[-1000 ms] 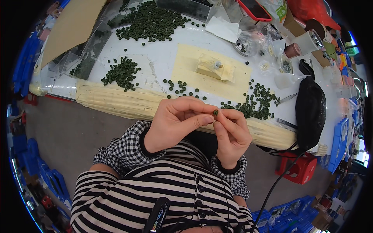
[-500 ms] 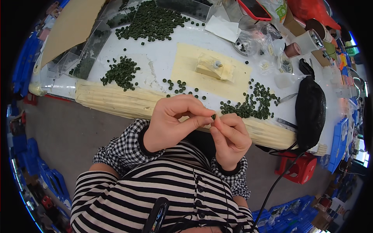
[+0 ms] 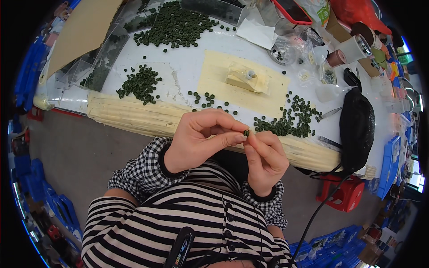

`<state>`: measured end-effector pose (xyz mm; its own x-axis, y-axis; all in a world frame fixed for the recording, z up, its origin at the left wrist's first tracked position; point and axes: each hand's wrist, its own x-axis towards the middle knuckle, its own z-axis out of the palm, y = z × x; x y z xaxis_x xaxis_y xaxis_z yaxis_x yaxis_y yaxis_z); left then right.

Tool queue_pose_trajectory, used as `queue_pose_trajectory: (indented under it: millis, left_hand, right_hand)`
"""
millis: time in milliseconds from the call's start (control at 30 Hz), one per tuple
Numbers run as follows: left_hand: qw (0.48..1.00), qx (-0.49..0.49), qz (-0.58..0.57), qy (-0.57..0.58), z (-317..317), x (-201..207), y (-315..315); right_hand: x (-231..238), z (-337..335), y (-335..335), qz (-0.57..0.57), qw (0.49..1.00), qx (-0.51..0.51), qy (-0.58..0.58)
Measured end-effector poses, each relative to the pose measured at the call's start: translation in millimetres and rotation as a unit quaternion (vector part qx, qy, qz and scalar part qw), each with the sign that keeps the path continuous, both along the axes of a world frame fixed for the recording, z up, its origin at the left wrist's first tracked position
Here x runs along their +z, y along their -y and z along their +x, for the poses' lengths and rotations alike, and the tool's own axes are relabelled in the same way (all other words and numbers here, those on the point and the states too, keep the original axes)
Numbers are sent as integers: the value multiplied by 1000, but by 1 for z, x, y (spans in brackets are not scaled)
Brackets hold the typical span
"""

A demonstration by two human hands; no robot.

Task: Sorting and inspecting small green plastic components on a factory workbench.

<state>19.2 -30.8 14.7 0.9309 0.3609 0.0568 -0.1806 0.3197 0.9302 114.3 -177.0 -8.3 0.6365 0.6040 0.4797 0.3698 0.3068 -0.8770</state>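
Observation:
My left hand pinches a small dark green round piece between thumb and fingertips, above the table's front edge. From the other side my right hand meets it, thumb and fingers closed at the same piece; whether they grip it or something finer is too small to tell. Just beyond the hands, several like pieces lie loose on the white table. A spread of them is at the right, a small heap at the left, and a large heap at the back.
A block wrapped in pale tape stands on a cream sheet. Tweezers and a black pouch lie at the right. Clear trays and cardboard fill the back left. A red stool stands below the table.
Both hands stay almost in place. The small green piece shows slightly more between the fingertips, as if turned a little. The rest of the table looks the same.

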Motion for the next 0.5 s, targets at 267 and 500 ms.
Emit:
queue_pose_trajectory:
  millis: [267, 500]
  left_hand:
    - [1000, 3, 1, -3, -1, -1, 0]
    - [999, 11, 30, -11, -2, 1, -1]
  right_hand:
    - [1, -1, 1, -12, 1000, -9, 2]
    - [2, -2, 1, -22, 999, -28, 27]
